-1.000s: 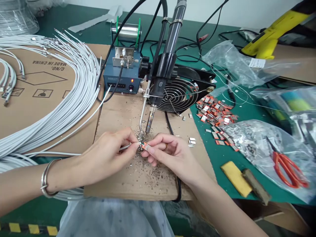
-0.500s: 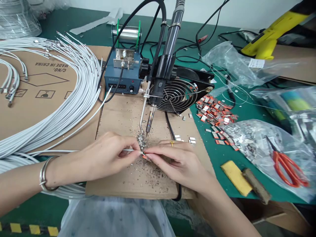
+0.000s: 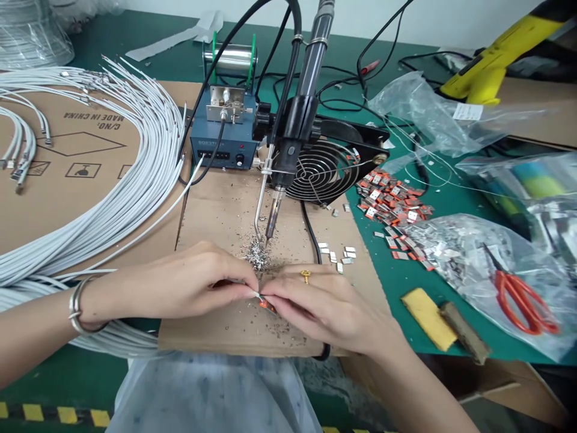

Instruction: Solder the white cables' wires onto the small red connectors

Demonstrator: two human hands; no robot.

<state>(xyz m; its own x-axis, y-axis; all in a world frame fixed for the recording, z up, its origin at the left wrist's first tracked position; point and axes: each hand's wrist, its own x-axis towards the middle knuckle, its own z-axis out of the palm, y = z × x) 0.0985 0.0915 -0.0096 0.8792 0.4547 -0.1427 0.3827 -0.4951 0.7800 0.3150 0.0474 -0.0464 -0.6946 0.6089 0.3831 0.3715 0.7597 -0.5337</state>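
Observation:
My left hand [image 3: 198, 282] is closed, pinching the end of a white cable between thumb and index finger. My right hand [image 3: 320, 307] meets it fingertip to fingertip, closed on a small orange and metal connector [image 3: 267, 305] that shows below the fingers. Just above my fingertips, the soldering iron [image 3: 272, 219] points down in its stand, beside a thin bent metal tube [image 3: 259, 210]. A heap of solder bits [image 3: 257, 254] lies under the iron's tip, on the cardboard [image 3: 216, 210].
A bundle of white cables [image 3: 148, 180] curves across the left. Behind stand a blue solder feeder [image 3: 220, 144] and a black fan [image 3: 320, 171]. At right lie orange connectors [image 3: 392, 198], a plastic bag of metal parts [image 3: 455, 246], red-handled scissors [image 3: 523, 300] and a yellow sponge [image 3: 428, 319].
Both hands have moved slightly down, away from the iron's tip, with the cable end and connector. More of the solder heap and the small metal pieces beside my right hand now shows.

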